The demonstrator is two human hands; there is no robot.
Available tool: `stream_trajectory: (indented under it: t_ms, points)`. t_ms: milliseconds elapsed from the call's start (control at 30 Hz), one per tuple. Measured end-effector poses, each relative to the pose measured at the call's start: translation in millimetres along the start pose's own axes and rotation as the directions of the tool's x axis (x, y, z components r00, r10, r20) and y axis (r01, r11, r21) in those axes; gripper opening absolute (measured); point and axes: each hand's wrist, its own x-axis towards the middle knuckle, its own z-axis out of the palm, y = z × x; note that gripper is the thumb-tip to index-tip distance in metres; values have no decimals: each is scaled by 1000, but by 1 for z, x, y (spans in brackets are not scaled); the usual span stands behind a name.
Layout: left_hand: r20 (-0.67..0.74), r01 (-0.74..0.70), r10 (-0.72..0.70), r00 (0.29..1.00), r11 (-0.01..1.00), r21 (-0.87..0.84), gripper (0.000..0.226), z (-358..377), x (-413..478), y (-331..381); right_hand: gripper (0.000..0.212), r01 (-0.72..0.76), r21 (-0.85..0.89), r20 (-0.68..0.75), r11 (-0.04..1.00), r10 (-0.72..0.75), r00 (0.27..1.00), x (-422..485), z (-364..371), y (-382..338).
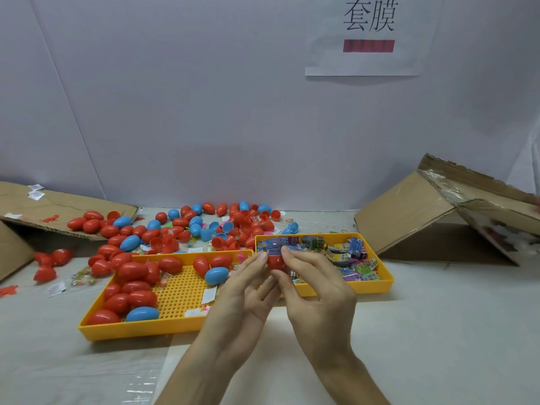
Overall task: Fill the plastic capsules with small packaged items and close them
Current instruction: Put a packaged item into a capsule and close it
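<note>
both hands on one red capsule

the left hand (pixel 248 290) and right hand (pixel 317 287) meet at the middle of the view, raised above the tabletop (pixel 438 331), their fingertips pinching a red capsule (pixel 276 262) from either side. a blue printed packet (pixel 274 245) sticks out of its top, and both thumbs touch it. just behind the hands at one o'clock, the right yellow tray (pixel 382 283) holds a heap of packaged items (pixel 350 254). at nine o'clock the left yellow tray (pixel 137 331), with a perforated floor, carries closed red and blue capsules. farther off at eleven o'clock, loose capsules (pixel 181 223) and open halves lie scattered. a cardboard box (pixel 409 211) sits at two o'clock, a cardboard flap (pixel 58 206) at ten.
</note>
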Motion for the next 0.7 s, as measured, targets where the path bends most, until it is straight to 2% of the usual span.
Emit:
stream_trajectory:
  t_ms: [167,467,700]
  points:
    - [39,21,-21,999,1000,-14,34,0,0,1,35,-71,11,17,997,71,997,2,1,-2]
    - [-1,6,-6,1000,999,-31,45,0,2,-2,30,-42,20,-33,999,43,999,1,2,6]
    - [6,2,-2,1000,999,-51,50,1,1,-2,34,-92,70,21,993,90,996,4,-1,7]
